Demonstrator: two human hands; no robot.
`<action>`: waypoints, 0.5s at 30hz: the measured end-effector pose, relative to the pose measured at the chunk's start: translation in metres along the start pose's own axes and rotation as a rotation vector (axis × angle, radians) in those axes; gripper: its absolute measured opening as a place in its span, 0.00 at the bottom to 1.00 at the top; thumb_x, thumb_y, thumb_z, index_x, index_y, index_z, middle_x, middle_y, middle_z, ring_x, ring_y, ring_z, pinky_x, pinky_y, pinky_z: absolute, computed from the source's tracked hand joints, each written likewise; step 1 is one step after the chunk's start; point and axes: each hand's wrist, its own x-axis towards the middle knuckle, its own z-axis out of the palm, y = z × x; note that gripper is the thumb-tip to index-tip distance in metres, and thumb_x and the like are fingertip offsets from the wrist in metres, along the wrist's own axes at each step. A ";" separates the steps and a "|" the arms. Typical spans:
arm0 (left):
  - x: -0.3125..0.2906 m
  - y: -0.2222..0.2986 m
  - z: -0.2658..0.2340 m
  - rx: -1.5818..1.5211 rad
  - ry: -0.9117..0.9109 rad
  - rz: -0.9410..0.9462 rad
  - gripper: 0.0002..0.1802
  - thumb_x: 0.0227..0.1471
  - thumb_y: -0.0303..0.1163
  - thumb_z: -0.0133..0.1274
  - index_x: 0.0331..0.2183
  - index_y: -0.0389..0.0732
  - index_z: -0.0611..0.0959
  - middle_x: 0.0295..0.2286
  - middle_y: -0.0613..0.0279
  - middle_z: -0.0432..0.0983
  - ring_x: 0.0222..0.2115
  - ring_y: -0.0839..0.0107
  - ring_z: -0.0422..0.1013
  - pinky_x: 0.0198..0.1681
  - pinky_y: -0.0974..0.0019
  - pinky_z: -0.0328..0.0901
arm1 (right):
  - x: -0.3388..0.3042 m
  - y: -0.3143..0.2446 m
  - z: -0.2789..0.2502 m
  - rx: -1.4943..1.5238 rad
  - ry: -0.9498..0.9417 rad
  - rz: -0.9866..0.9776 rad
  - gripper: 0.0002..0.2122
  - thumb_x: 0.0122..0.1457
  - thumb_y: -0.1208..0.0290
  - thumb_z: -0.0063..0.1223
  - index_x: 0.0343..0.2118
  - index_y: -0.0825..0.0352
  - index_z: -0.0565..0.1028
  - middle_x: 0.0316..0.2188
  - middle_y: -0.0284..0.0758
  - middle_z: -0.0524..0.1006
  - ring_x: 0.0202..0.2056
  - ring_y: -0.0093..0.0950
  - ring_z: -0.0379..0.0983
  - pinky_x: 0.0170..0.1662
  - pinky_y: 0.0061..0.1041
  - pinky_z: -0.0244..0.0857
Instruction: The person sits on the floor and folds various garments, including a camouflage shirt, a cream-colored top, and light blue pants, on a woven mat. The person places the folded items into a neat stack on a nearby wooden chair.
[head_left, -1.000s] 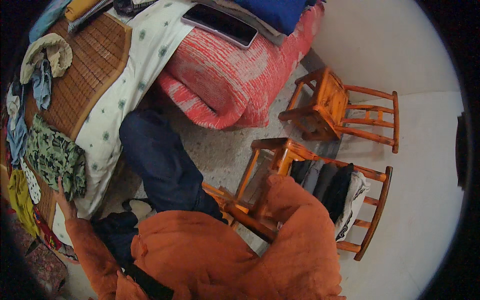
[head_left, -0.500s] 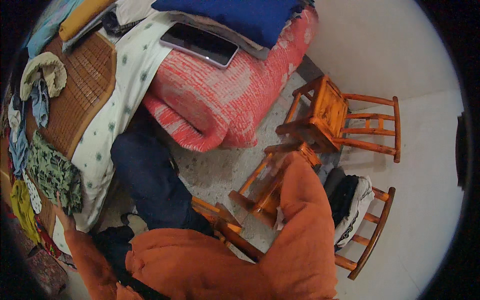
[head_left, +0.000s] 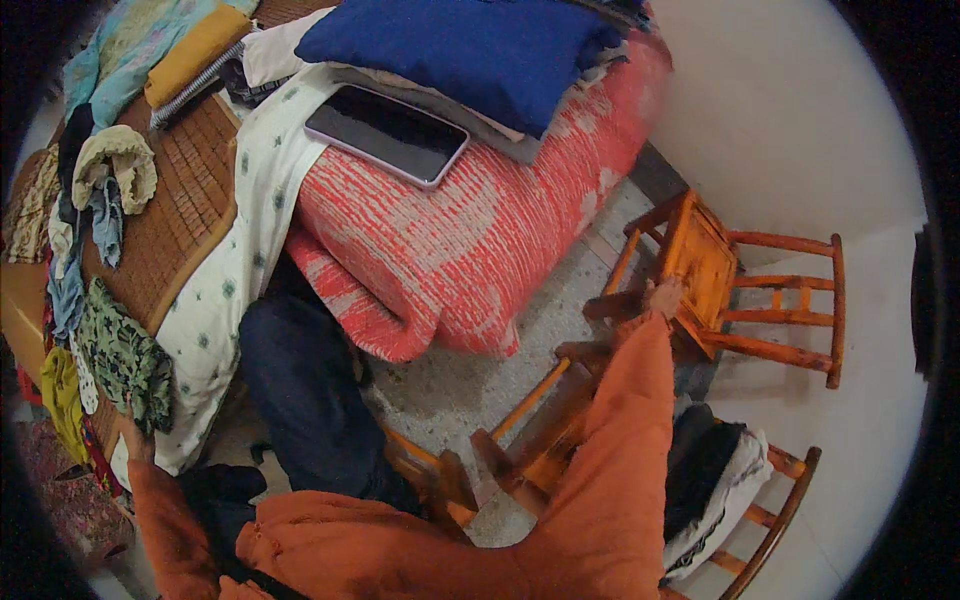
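Note:
My left hand grips the near end of a green leaf-patterned garment, which lies bunched on the bed edge. My right arm is stretched forward. My right hand is at the front edge of a wooden chair, seemingly touching it. Its fingers are small and blurred, so their grip does not show. Beside the leaf-patterned garment lie a yellow-green cloth and blue pieces of clothing. A cream ruffled item rests farther up on the brown woven mat.
A red-and-white folded blanket carries a phone and a blue folded cloth. Another chair at right holds dark and white folded clothes. A low wooden stool stands by my right arm. A white wall rises at right.
My right arm has stretched forward, and its hand now shows at the chair. My left hand stays on the leaf-patterned garment. The whole view has shifted slightly.

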 end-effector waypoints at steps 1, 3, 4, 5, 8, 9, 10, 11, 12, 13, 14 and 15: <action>-0.003 -0.011 -0.063 0.123 -0.028 -0.005 0.28 0.54 0.40 0.47 0.54 0.40 0.61 0.48 0.58 0.64 0.47 0.63 0.64 0.48 0.60 0.60 | 0.020 -0.008 0.016 -0.014 -0.120 0.028 0.29 0.51 0.52 0.51 0.51 0.65 0.62 0.55 0.40 0.59 0.53 0.39 0.58 0.49 0.38 0.61; 0.010 -0.011 -0.027 -0.074 -0.060 -0.070 0.27 0.55 0.41 0.45 0.53 0.40 0.63 0.47 0.59 0.65 0.46 0.62 0.64 0.48 0.60 0.60 | 0.036 0.005 0.017 -0.124 -0.227 0.100 0.31 0.49 0.49 0.52 0.51 0.65 0.62 0.53 0.40 0.61 0.52 0.39 0.59 0.48 0.37 0.61; 0.015 0.000 0.014 -0.204 -0.078 -0.106 0.26 0.55 0.42 0.43 0.52 0.40 0.64 0.47 0.59 0.66 0.46 0.61 0.64 0.48 0.60 0.60 | 0.034 0.014 0.015 -0.184 -0.231 0.125 0.32 0.49 0.48 0.52 0.51 0.65 0.63 0.51 0.41 0.62 0.51 0.39 0.60 0.48 0.37 0.62; -0.014 0.005 0.010 -0.275 -0.046 -0.127 0.25 0.56 0.42 0.42 0.52 0.40 0.64 0.47 0.59 0.66 0.46 0.61 0.64 0.48 0.60 0.60 | 0.033 -0.007 0.013 -0.220 -0.136 0.049 0.32 0.48 0.47 0.53 0.50 0.66 0.64 0.49 0.41 0.64 0.50 0.40 0.61 0.47 0.38 0.62; -0.019 0.025 0.038 -0.268 -0.037 -0.152 0.25 0.56 0.42 0.42 0.52 0.41 0.65 0.47 0.60 0.66 0.46 0.60 0.64 0.48 0.60 0.60 | 0.030 -0.001 0.012 -0.385 -0.045 0.025 0.22 0.53 0.53 0.46 0.45 0.65 0.67 0.43 0.38 0.68 0.44 0.36 0.65 0.41 0.34 0.64; -0.030 0.026 0.042 -0.242 -0.009 -0.147 0.25 0.56 0.42 0.42 0.52 0.41 0.65 0.47 0.60 0.66 0.46 0.60 0.64 0.48 0.60 0.60 | 0.033 -0.004 0.017 -0.442 -0.047 0.013 0.18 0.56 0.56 0.42 0.43 0.64 0.68 0.40 0.37 0.69 0.42 0.33 0.66 0.39 0.32 0.64; -0.037 0.028 0.045 -0.221 0.006 -0.145 0.25 0.56 0.42 0.42 0.52 0.41 0.65 0.47 0.60 0.66 0.46 0.60 0.64 0.47 0.60 0.60 | 0.026 -0.001 0.022 -0.467 0.067 -0.024 0.16 0.56 0.57 0.43 0.41 0.64 0.69 0.39 0.36 0.70 0.41 0.33 0.66 0.38 0.32 0.64; -0.038 0.029 0.048 -0.206 0.012 -0.140 0.25 0.56 0.42 0.42 0.52 0.41 0.65 0.47 0.60 0.66 0.46 0.60 0.64 0.47 0.60 0.60 | 0.024 -0.003 0.022 -0.490 0.193 -0.058 0.15 0.56 0.57 0.43 0.39 0.64 0.69 0.37 0.36 0.70 0.41 0.33 0.66 0.38 0.31 0.64; -0.039 0.031 0.050 -0.192 0.015 -0.139 0.25 0.55 0.41 0.43 0.52 0.41 0.65 0.47 0.60 0.66 0.46 0.61 0.64 0.47 0.60 0.61 | 0.020 -0.003 0.022 -0.512 0.318 -0.093 0.14 0.56 0.58 0.44 0.37 0.63 0.70 0.36 0.36 0.70 0.40 0.32 0.66 0.38 0.31 0.64; -0.037 0.033 0.052 -0.177 0.016 -0.135 0.25 0.55 0.41 0.43 0.52 0.41 0.65 0.47 0.60 0.66 0.45 0.61 0.64 0.47 0.60 0.61 | 0.013 -0.001 0.021 -0.528 0.306 -0.094 0.14 0.55 0.58 0.44 0.38 0.64 0.70 0.36 0.36 0.70 0.41 0.33 0.66 0.38 0.31 0.64; -0.039 0.033 0.053 -0.167 0.022 -0.134 0.25 0.55 0.41 0.43 0.52 0.41 0.65 0.47 0.60 0.66 0.45 0.61 0.64 0.47 0.60 0.61 | 0.005 -0.003 0.015 -0.544 0.299 -0.103 0.15 0.54 0.59 0.45 0.39 0.64 0.69 0.37 0.35 0.70 0.41 0.33 0.66 0.38 0.31 0.64; -0.038 0.032 0.057 -0.160 0.025 -0.133 0.25 0.55 0.41 0.43 0.52 0.41 0.65 0.47 0.60 0.66 0.45 0.61 0.64 0.47 0.60 0.61 | -0.001 0.000 0.011 -0.562 0.297 -0.107 0.15 0.54 0.59 0.46 0.40 0.64 0.69 0.37 0.35 0.70 0.41 0.33 0.66 0.38 0.31 0.64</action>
